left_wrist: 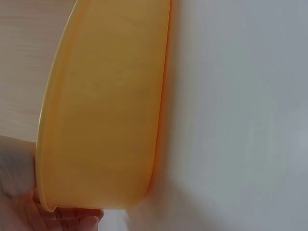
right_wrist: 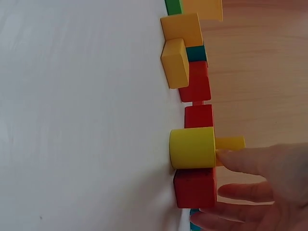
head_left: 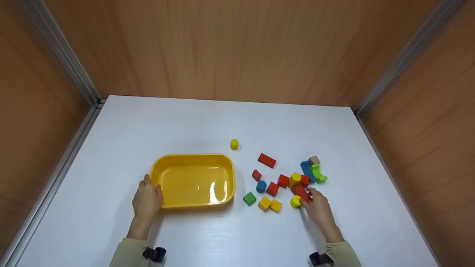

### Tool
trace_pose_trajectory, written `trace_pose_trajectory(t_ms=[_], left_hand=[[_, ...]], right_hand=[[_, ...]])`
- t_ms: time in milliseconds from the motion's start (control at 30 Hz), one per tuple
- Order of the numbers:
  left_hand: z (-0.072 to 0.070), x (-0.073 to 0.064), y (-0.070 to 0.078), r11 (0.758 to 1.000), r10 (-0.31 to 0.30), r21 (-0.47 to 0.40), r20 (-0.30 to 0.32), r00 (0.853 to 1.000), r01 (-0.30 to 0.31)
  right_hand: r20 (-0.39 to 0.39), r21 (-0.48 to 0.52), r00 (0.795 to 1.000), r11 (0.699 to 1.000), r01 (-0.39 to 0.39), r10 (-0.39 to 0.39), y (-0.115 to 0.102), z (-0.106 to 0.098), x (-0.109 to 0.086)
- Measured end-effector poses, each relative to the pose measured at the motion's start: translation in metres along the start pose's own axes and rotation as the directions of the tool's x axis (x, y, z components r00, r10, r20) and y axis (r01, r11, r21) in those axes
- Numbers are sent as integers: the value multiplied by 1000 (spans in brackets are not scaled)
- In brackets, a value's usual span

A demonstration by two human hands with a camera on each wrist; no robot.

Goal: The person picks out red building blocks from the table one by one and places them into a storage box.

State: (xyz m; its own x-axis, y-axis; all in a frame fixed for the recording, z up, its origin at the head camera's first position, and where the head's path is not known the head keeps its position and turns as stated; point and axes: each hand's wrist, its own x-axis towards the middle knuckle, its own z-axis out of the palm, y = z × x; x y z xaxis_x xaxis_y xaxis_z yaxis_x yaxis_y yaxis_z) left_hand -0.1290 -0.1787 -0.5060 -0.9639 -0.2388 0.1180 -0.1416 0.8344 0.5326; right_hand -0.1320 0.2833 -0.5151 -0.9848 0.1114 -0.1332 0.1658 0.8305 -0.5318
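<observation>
**White table, wood walls, two busy hands**

Nearest, well right of the tray, the right hand has thumb and fingers apart, loosely extended, with no firm hold showing. Its thumb is at an upright yellow cylinder; its fingers hover by a long red block, contact unclear. The left hand, at the tray's left end, pinches the rim between thumb and fingers.

Just right of the tray's near corner sit a green cube and two orange cubes. Level with the tray's middle, rightward, come a blue cylinder, red cubes and a tall yellow cylinder, then a blue block and a lime curve. Another red block lies right of the tray's far corner; a lone yellow cylinder stands beyond it.

The crowding looks like the main hazard: a thumb nudge could topple the near cylinder and set it rolling, and fingers closing on the long block could drag its neighbours. A one-sided pull might tip or skid the tray.
</observation>
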Motion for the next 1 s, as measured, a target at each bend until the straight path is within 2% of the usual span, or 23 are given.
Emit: trace_pose_trajectory(t_ms=[333,567,800,1000], left_hand=[[0,1,0,999,-28,-21,-10,1000,28],[1,1,1,998,-60,12,-15,998,60],[2,2,1,998,-69,2,-31,997,69],[1,1,2,998,-65,-5,-28,998,65]], right_hand=[[26,5,1000,1000,1,-1,1,-2,1],[34,17,999,1000,13,-14,1,-2,1],[18,21,1000,1000,7,-8,3,0,2],[-31,31,998,998,52,-51,6,1,2]])
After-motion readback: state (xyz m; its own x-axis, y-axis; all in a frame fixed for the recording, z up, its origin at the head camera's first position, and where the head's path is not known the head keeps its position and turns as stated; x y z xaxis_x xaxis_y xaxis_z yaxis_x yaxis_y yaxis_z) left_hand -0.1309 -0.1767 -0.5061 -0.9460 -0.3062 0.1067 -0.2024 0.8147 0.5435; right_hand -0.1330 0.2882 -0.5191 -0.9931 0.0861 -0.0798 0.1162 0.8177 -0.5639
